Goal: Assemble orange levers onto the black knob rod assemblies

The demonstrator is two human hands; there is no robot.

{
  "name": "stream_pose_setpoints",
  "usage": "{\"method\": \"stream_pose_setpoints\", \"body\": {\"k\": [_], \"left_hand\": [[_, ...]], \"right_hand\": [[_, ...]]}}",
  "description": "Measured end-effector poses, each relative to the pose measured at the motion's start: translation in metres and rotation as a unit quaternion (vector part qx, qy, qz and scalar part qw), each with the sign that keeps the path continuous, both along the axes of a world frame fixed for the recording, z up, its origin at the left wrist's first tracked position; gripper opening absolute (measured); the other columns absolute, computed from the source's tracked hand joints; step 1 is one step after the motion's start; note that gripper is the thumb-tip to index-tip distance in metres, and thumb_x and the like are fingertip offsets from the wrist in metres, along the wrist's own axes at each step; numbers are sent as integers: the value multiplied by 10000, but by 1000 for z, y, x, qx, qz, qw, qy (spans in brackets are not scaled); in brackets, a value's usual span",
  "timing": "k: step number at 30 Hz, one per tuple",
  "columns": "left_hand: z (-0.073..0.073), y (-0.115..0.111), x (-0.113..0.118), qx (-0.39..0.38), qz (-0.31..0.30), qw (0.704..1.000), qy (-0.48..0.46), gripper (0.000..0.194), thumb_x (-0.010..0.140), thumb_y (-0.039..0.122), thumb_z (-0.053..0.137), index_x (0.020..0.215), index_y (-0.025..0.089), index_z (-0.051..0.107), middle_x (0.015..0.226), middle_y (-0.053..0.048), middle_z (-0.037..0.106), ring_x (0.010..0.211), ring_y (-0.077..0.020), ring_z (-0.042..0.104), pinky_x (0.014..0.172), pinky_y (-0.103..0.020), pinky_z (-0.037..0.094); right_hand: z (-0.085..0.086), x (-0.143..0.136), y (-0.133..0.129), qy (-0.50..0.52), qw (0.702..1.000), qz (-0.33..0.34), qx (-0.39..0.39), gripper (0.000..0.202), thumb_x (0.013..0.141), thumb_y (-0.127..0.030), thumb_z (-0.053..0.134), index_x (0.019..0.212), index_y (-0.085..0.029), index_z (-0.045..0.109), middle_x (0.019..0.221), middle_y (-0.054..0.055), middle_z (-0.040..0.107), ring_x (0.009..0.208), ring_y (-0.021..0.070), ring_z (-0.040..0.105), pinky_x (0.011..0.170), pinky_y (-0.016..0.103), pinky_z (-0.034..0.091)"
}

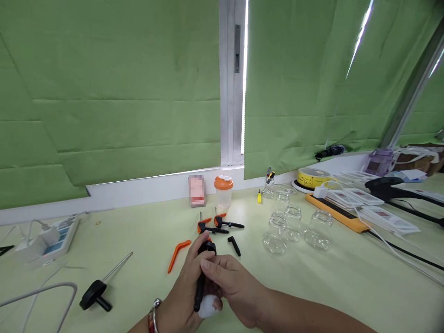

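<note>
My left hand (189, 289) is closed around a black plastic part (201, 284) with a round cap and a straight stem, an orange bit showing at its top. Closed against the same part from the right is my right hand (239, 284), its thumb on the cap's side. A whitish piece (208, 306) shows below the palms; I cannot make out what it is. Just beyond lie an orange bent lever (178, 255), a small black elbow piece (234, 246) and two black-and-orange trigger assemblies (208, 227). At left rests a black round cap with a long thin rod (95, 294).
Several clear glass jars (275, 236) stand at right. Behind are an orange-lidded cup (224, 192), a pink box (197, 192) and screwdrivers in a jar (268, 182). An orange power strip (336, 213) lies right; a white power strip (58, 245) and cables lie left.
</note>
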State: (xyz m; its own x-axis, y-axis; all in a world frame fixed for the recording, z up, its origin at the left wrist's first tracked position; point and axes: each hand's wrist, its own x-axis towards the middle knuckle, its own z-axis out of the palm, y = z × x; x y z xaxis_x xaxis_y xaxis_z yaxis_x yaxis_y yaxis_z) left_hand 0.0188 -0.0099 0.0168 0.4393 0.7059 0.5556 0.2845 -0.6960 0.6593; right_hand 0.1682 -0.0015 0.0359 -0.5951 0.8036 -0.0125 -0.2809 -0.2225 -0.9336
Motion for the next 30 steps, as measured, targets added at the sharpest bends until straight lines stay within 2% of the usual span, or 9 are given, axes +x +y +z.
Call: {"method": "stream_pose_setpoints", "body": {"k": [6, 9, 12, 14, 16, 19, 21, 23, 30], "left_hand": [[-5, 3, 0, 61, 23, 996, 67, 937, 705, 209, 686, 1445, 376, 135, 1561, -28, -77, 1404, -398, -44, 1074, -580, 278], [-10, 7, 2, 95, 59, 989, 95, 971, 746, 185, 653, 1456, 365, 15, 1554, -48, -133, 1410, -375, -45, 1076, -571, 279], [-14, 12, 3, 101, 113, 979, 139, 904, 804, 184, 594, 1455, 329, -16, 1549, -86, -149, 1416, -360, -3, 1076, -575, 268], [-16, 17, 1, 82, 161, 972, 151, 812, 825, 202, 563, 1452, 312, 59, 1556, -96, -103, 1416, -357, 41, 1067, -575, 283], [-18, 23, -1, 57, 222, 963, 145, 732, 830, 213, 541, 1440, 287, 144, 1560, -101, -40, 1411, -353, 88, 1048, -569, 320], [-20, 35, -9, 48, 295, 944, 143, 649, 827, 188, 498, 1413, 223, 222, 1551, -127, 32, 1396, -354, 149, 1007, -556, 376], [-23, 42, -14, 52, 333, 928, 157, 595, 821, 168, 477, 1382, 171, 280, 1533, -156, 95, 1377, -359, 192, 1018, -555, 360], [-26, 48, -19, 47, 365, 914, 170, 584, 800, 149, 477, 1361, 137, 313, 1512, -174, 153, 1361, -369, 222, 1036, -559, 332], [-30, 53, -23, -42, 397, 895, 199, 627, 747, 120, 489, 1353, 133, 329, 1507, -162, 188, 1320, -372, 320, 1015, -523, 371]], "right_hand": [[0, 2, 1, -25, 1000, 0, 18, 381, 671, -462, 733, 790, -138, 571, 589, -44, 489, 412, 48, 388, 389, 190, 295], [-3, 5, 14, -55, 997, -26, 53, 331, 675, -408, 730, 792, -145, 568, 633, -30, 512, 477, 70, 433, 446, 205, 339], [-9, 16, 41, -108, 972, -121, 170, 221, 754, -346, 647, 828, -149, 582, 678, -10, 537, 593, 110, 492, 576, 240, 404], [-14, 28, 63, -215, 911, -217, 277, 159, 830, -295, 545, 903, -162, 594, 764, 17, 577, 671, 136, 522, 629, 250, 406], [-20, 43, 84, -373, 796, -303, 368, 165, 877, -242, 469, 915, -163, 608, 841, 50, 593, 775, 165, 538, 696, 263, 391], [-29, 60, 109, -554, 651, -331, 400, 232, 893, -156, 422, 1059, -177, 582, 958, 72, 593, 875, 176, 538, 712, 257, 360], [-35, 66, 119, -639, 594, -306, 380, 209, 887, -131, 432, 1014, -185, 589, 939, 64, 585, 837, 163, 541, 652, 252, 333], [-41, 69, 125, -673, 567, -296, 372, 190, 888, -117, 431, 964, -186, 591, 923, 55, 578, 813, 154, 540, 618, 255, 306], [-52, 75, 132, -690, 552, -289, 369, 239, 826, -12, 432, 894, -173, 594, 917, 53, 566, 837, 152, 531, 610, 254, 276]]}}
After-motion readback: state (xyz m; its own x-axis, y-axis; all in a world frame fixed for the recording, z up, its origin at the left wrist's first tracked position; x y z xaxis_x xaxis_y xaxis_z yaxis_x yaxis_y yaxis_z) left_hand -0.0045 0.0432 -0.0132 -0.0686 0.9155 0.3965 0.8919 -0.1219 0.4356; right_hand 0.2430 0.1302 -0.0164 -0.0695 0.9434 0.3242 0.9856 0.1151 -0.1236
